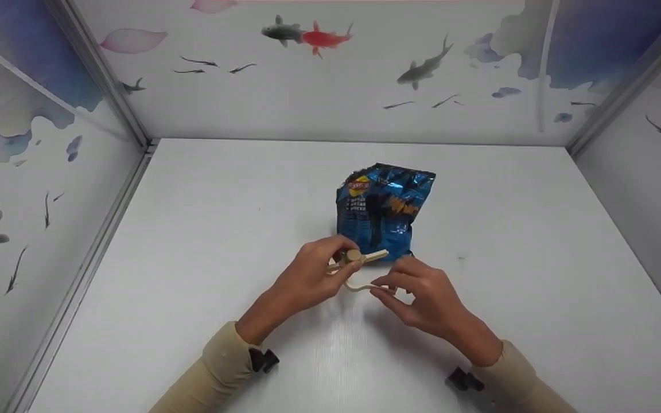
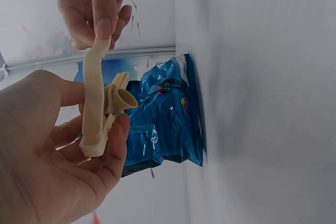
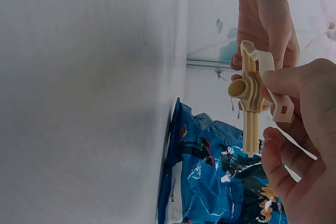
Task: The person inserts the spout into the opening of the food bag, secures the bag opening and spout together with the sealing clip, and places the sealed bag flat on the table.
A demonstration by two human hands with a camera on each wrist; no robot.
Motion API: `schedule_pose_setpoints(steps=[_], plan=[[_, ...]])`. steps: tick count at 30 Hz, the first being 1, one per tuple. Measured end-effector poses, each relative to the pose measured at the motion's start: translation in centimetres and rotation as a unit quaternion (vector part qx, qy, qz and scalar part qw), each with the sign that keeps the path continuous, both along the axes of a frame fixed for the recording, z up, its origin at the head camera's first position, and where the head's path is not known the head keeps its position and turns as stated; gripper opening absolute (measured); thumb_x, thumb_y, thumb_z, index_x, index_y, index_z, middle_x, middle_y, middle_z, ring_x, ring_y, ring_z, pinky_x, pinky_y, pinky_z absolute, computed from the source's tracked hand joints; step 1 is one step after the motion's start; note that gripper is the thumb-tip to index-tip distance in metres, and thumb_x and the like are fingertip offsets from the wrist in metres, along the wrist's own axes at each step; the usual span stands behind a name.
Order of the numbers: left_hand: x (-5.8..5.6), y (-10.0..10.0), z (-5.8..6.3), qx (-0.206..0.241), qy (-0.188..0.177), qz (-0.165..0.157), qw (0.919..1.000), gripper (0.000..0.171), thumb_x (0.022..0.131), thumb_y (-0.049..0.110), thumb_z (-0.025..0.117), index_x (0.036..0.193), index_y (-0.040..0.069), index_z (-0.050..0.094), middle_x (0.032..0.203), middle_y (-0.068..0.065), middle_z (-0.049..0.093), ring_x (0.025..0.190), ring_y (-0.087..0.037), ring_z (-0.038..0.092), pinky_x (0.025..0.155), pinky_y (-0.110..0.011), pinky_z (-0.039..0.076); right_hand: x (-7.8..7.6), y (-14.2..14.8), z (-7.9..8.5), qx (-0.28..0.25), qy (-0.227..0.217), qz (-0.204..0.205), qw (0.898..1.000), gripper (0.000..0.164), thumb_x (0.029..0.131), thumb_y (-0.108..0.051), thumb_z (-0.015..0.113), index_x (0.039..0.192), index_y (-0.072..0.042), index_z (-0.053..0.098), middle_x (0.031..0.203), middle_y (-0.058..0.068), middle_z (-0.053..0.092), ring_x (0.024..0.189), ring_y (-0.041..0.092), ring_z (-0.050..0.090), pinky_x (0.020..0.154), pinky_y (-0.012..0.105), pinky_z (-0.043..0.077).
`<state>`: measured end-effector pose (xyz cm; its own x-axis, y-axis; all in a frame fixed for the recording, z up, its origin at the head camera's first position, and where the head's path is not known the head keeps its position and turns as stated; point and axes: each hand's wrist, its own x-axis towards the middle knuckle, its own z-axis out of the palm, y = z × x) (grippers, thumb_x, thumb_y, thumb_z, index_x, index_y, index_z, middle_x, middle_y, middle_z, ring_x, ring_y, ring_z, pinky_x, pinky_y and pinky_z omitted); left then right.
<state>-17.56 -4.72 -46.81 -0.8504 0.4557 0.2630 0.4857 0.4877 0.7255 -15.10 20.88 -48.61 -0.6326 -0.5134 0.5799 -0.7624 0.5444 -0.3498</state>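
A cream plastic bag clip (image 1: 375,256) with a short round spout (image 2: 126,99) is held up between both hands. My left hand (image 1: 313,268) grips the clip's body between thumb and fingers. A hinged, bent strap (image 2: 93,93) stands swung away from the body, and my right hand (image 1: 429,292) pinches its free end. A square hole (image 3: 284,109) shows in that end in the right wrist view. Just beyond the hands, a blue crisp packet (image 1: 376,212) stands on the table, its top creased. The clip is apart from the packet in the wrist views.
The white table (image 1: 221,229) is enclosed by panels printed with fish (image 1: 422,69) and petals at the back and sides. Metal framing (image 1: 78,304) runs along the left edge. A faint small mark lies right of the packet.
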Motion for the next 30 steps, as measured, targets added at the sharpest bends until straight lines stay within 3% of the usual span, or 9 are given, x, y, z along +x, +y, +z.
schedule_pose_setpoints(steps=[8, 16, 21, 30], plan=[[0.2, 0.0, 0.2, -0.040, 0.012, -0.003, 0.9991, 0.021, 0.106, 0.034, 0.073, 0.120, 0.019, 0.073, 0.106, 0.005, 0.076, 0.097, -0.008, 0.069, 0.093, -0.029, 0.064, 0.1, -0.1, -0.3, 0.010, -0.003, -0.003, 1.000, 0.022, 0.080, -0.018, 0.099, 0.098, -0.019, 0.087, 0.083, -0.008, 0.069, 0.076, 0.004, 0.064, 0.062, 0.015, 0.051], [0.2, -0.2, 0.2, -0.046, 0.034, -0.009, 0.9983, 0.023, 0.106, 0.038, 0.072, 0.121, 0.020, 0.076, 0.113, 0.005, 0.077, 0.107, -0.014, 0.072, 0.099, -0.037, 0.062, 0.0, -0.1, -0.6, 0.015, -0.014, 0.004, 1.000, 0.019, 0.081, -0.019, 0.097, 0.097, -0.020, 0.086, 0.082, -0.008, 0.068, 0.072, 0.003, 0.063, 0.060, 0.016, 0.051], [0.1, -0.3, 0.2, -0.039, 0.037, -0.009, 0.9985, 0.023, 0.106, 0.039, 0.072, 0.119, 0.020, 0.077, 0.113, 0.006, 0.078, 0.111, -0.021, 0.073, 0.101, -0.042, 0.060, 0.0, 0.0, -0.9, 0.049, -0.043, 0.005, 0.998, 0.015, 0.085, -0.024, 0.095, 0.095, -0.019, 0.085, 0.081, -0.007, 0.072, 0.070, 0.002, 0.063, 0.060, 0.019, 0.054], [0.2, -0.3, 0.2, -0.051, 0.027, 0.001, 0.9983, 0.026, 0.106, 0.043, 0.070, 0.122, 0.023, 0.077, 0.120, 0.008, 0.078, 0.121, -0.020, 0.071, 0.109, -0.042, 0.058, 0.0, 0.1, -1.2, 0.125, -0.101, 0.006, 0.987, 0.011, 0.092, -0.031, 0.089, 0.096, -0.021, 0.085, 0.080, -0.010, 0.075, 0.070, -0.001, 0.063, 0.064, 0.020, 0.056]])
